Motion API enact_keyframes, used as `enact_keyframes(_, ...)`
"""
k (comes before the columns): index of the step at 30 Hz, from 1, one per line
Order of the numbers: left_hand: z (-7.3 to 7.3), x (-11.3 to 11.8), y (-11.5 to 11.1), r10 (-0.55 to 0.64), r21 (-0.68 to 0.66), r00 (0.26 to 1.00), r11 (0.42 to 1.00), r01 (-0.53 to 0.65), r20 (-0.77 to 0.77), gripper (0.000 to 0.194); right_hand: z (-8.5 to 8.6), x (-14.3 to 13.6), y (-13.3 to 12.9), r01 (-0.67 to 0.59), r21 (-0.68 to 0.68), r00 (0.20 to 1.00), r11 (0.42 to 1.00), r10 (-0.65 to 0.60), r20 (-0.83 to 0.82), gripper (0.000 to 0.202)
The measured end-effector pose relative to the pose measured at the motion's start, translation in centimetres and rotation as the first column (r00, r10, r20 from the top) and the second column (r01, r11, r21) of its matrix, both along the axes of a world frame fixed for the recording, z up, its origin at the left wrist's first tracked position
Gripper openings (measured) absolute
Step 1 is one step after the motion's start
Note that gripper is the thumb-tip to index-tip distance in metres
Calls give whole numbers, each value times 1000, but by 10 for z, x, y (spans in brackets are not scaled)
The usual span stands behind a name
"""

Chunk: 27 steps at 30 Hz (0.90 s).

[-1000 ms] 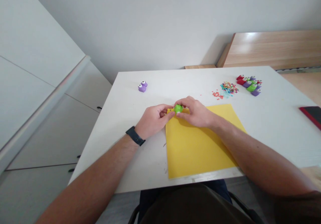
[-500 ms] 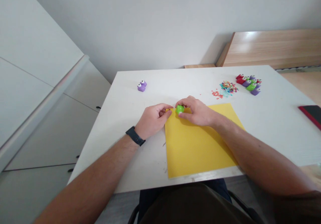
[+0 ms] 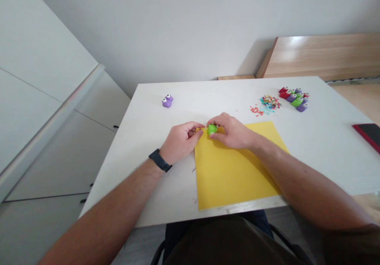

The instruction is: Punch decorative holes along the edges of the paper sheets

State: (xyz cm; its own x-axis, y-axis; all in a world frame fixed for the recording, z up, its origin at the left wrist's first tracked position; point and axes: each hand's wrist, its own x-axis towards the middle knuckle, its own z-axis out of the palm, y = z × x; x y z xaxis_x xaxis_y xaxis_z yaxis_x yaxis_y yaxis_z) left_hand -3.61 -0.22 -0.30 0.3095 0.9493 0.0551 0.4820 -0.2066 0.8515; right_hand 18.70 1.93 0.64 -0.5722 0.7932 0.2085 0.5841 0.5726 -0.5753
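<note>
A yellow sheet (image 3: 234,174) lies flat on the white table (image 3: 178,193), reaching its front edge. Near the sheet's top left corner, my right hand (image 3: 233,132) grips a small green piece (image 3: 211,129) between thumb and fingers. My left hand (image 3: 184,140), with a dark band on the wrist, is closed at that same corner, thumb and index finger pinching the sheet's edge. A small gap separates the fingertips of the two hands.
Two purple pieces with eyes (image 3: 167,101) stand at the back left. Small colourful bits (image 3: 270,102) lie scattered at the back right, beside a cluster of red, green and purple pieces (image 3: 293,97). A dark red-edged object (image 3: 368,134) is at the far right.
The green piece has turned slightly in my right hand's fingers. Both hands otherwise keep nearly the same place; the whole view has shifted very slightly.
</note>
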Motion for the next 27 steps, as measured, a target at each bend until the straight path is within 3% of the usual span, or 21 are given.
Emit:
enact_keyframes(8,1,1,-1,-12,-12,1000,1000,12,12,36,-3,-2,1,2,9,1000,1000,-2,-11,22)
enact_keyframes(19,4,7,-3,9,78,991,997,1,-134,59,-2,-3,0,-5,12,1000,1000,5,-31,27)
enact_keyframes(27,6,6,-2,27,68,982,998,-15,-188,51,-1,-3,-1,-15,23,1000,1000,16,-6,24)
